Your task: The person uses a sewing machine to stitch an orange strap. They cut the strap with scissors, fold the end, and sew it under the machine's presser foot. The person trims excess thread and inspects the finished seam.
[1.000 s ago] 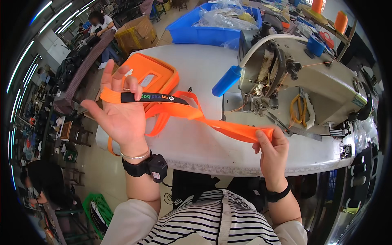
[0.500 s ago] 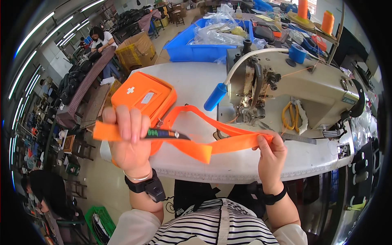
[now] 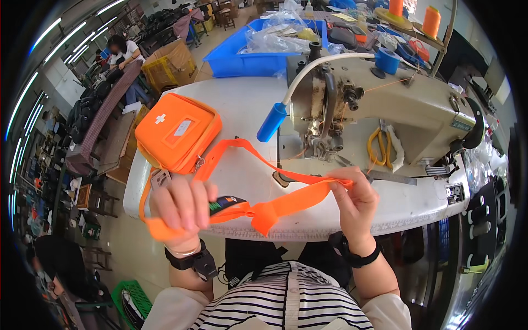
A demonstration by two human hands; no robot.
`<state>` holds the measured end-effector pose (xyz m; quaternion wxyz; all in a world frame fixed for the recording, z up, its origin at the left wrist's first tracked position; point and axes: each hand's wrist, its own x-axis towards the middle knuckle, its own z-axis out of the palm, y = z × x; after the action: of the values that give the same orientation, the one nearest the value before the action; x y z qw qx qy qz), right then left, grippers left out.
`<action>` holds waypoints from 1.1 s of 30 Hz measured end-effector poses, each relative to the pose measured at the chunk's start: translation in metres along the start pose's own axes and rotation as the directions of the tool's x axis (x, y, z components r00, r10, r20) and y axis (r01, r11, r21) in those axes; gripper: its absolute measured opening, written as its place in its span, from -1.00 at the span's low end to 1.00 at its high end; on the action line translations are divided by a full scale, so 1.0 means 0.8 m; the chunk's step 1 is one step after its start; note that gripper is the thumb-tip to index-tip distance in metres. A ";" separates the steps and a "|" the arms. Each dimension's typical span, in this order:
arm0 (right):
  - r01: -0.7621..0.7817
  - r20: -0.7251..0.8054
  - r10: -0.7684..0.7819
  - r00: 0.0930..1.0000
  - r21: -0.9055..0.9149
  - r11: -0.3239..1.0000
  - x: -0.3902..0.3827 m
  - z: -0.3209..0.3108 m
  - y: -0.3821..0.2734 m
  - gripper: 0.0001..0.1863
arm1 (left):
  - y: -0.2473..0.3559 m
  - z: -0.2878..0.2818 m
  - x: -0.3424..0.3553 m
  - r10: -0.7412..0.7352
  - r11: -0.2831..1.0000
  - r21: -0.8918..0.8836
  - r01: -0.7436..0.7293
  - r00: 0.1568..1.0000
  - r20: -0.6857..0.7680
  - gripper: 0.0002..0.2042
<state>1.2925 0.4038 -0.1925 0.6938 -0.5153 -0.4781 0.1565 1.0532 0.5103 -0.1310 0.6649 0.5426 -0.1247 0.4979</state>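
Note:
My left hand (image 3: 179, 204), blurred by motion, is closed around an end of an orange webbing strap (image 3: 300, 199) in front of the orange pouch. Beside its fingers a dark piece with coloured print (image 3: 225, 203) shows along the strap; I cannot make out whether it is a label or a tool. To the right, my right hand (image 3: 356, 204) pinches the strap where it folds back, between thumb and fingers. Between the hands the webbing forms a loop with a loose fold hanging down. The orange pouch (image 3: 179, 132), marked with a white cross, lies on the sewing table's left side.
A sewing machine (image 3: 396, 104) stands beyond my right hand, with a blue-handled hose (image 3: 272, 122) hanging in front. Yellow-handled scissors (image 3: 379, 147) and a metal ruler (image 3: 393, 177) lie near its base. Behind are a blue bin (image 3: 247, 65) and orange thread cones (image 3: 432, 22). Another person works far left.
My left hand has come down and slightly right, still holding the strap end. The webbing between my hands hangs lower and more bunched. My right hand keeps its pinch.

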 end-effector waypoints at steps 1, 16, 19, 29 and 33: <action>-0.089 -0.012 0.090 0.996 0.100 0.991 -0.001 0.000 -0.002 -0.91 | 0.004 -0.014 0.001 0.036 0.998 -0.045 -0.039 0.997 -0.070 -0.93; -0.442 0.054 0.501 0.864 0.556 0.704 -0.002 -0.012 0.030 -0.91 | 0.006 -0.104 -0.035 -0.071 0.864 -0.460 -0.206 0.853 -0.517 -0.79; -0.409 0.069 0.444 0.893 0.536 0.739 -0.004 -0.012 0.031 -0.90 | 0.004 -0.097 -0.025 -0.043 0.775 -0.610 -0.163 0.950 -0.310 -0.82; -0.408 0.005 0.449 0.893 0.430 0.806 -0.004 -0.009 0.034 -0.91 | -0.005 -0.072 -0.008 -0.038 0.954 -0.273 -0.124 0.853 -0.521 -0.81; -0.400 -0.023 0.449 0.893 0.415 0.817 -0.003 -0.012 0.032 -0.90 | -0.007 -0.086 -0.008 -0.017 0.967 -0.214 -0.139 0.801 -0.598 -0.82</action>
<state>1.3065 0.4073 -0.2155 0.7589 -0.4648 -0.2663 0.3703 1.0288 0.5657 -0.1648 0.7162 0.2672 0.0115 0.6446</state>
